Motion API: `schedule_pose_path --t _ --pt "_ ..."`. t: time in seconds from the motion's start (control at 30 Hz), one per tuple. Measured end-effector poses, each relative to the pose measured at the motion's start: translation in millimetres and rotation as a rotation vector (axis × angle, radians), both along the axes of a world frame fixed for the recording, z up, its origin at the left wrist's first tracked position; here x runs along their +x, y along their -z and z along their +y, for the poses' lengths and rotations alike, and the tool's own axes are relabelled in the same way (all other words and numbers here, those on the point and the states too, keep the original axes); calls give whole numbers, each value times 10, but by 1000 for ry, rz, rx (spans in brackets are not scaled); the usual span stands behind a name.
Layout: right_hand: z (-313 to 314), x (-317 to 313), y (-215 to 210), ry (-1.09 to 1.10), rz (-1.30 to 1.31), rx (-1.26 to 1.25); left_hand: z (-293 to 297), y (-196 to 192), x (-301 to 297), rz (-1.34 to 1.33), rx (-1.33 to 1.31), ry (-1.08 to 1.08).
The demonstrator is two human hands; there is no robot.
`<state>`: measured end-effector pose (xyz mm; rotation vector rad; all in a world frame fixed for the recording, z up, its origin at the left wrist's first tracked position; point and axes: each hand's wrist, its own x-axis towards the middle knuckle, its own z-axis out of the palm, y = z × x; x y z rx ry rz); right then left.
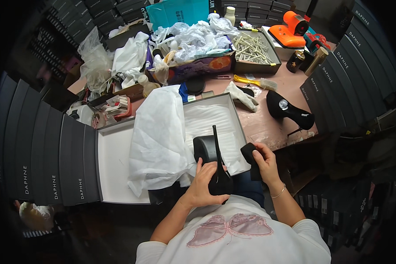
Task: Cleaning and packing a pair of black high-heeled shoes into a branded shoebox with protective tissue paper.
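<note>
My left hand (203,181) is closed around a black high-heeled platform shoe (204,148), turned so that its sole and thin heel show. The shoe is in front of my body, at the near edge of an open shoe box (236,115). White tissue (156,136) drapes over the middle of the box, left of the shoe. In my right hand (267,165), just right of the shoe and apart from it, a small black cloth or pad (250,155) is pinched. A second black high heel with a shiny round ornament (289,111) lies on the table at the right.
Stacked dark shoe boxes (53,149) line the left, and another stack (339,83) the right. Behind are a carton of crumpled tissue (198,66), a box of white sticks (257,65), a yellow-handled brush (246,80), a white glove (242,97) and an orange device (288,33).
</note>
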<state>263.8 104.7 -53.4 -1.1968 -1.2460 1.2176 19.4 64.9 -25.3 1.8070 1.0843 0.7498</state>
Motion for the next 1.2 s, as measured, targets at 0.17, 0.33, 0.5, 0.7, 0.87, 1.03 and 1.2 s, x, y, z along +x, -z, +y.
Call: schedule_pose_path --t 0.17,0.33,0.5,0.7,0.87,1.03,1.2 --pt "-130 -133 -244 -109 10 45 -61 -119 -133 -22 -5 4" --pt "-184 -298 -773 -452 -234 320 -146 -252 -23 61 125 47" --pt "-91 -512 -714 -422 -430 530 -207 -57 99 103 199 -1" --pt "717 -485 -440 -80 -253 303 -136 -246 155 -76 -22 3" --pt "2064 -266 -212 60 -376 315 2 -132 -57 -308 -232 -126" --pt "3191 -198 116 91 -405 318 81 -104 -110 -465 -468 -257" --pt "2748 -191 380 -385 -1115 388 128 -117 -201 -416 -498 -249"
